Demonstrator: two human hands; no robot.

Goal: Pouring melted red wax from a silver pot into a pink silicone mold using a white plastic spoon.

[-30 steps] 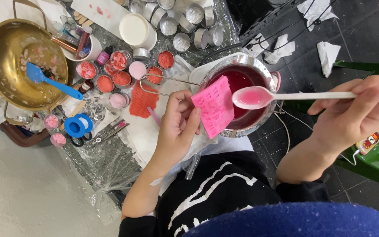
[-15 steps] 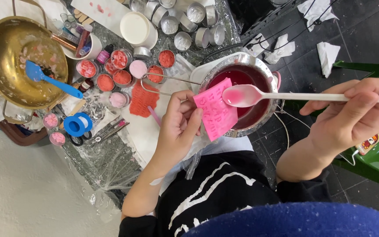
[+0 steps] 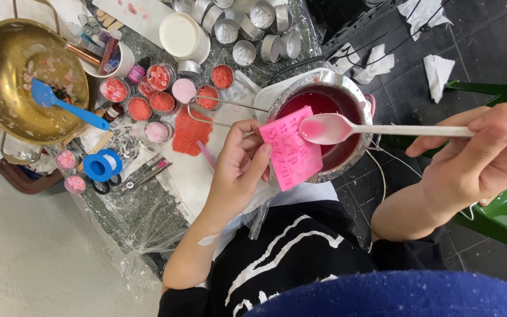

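Pink mould in the left hand, loaded spoon in the right, both over a pot of red liquid.

The left hand [image 3: 237,170] has its grip closed on a small pink mould [image 3: 291,149], fingers pinching its near edge so the slab tilts over the rim of the metal pot [image 3: 356,97]. The right hand [image 3: 479,155] grips narrowly on the long white handle of a spoon [image 3: 330,128] — its bowl, full of pale pink liquid, hovers just above the mould's top corner and over the dark red liquid in the pot. Further out on the bench [image 3: 148,199] lie small round tins of red and pink pieces [image 3: 162,76], a row of empty metal cups [image 3: 244,51], a white lidded jar [image 3: 182,35] and a blue tape roll [image 3: 102,166] — and, at the far left, a brass bowl [image 3: 7,64] holding a blue spatula [image 3: 60,103].
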